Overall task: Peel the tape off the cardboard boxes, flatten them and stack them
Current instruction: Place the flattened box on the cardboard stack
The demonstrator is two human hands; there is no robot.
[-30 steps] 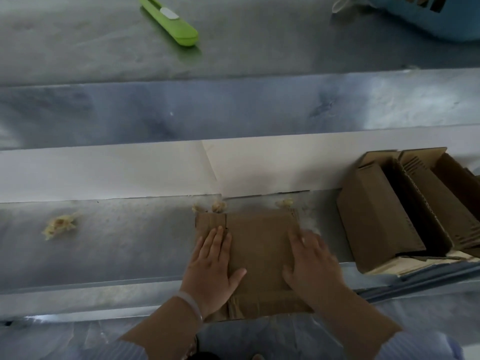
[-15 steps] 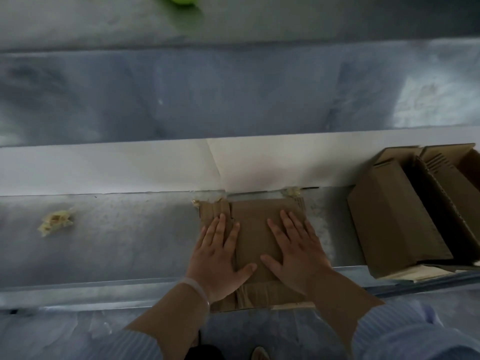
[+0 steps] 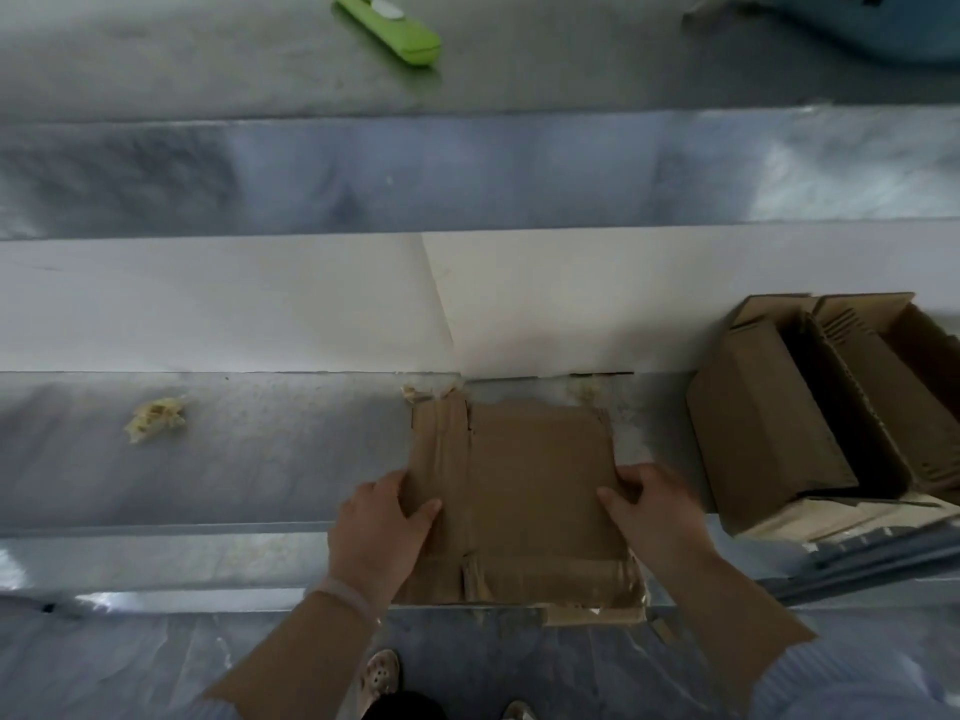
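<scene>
Below, flattened cardboard (image 3: 535,485) on metal bench (image 3: 260,470).

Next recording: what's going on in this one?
A person stands at a metal bench and grips a flattened cardboard box by its side edges, left hand on the left edge, right hand on the right, thumbs on top. To its right sit open cardboard boxes, not flattened. A crumpled tape scrap lies off to the left, and a green cutter rests on the far surface, untouched.
</scene>
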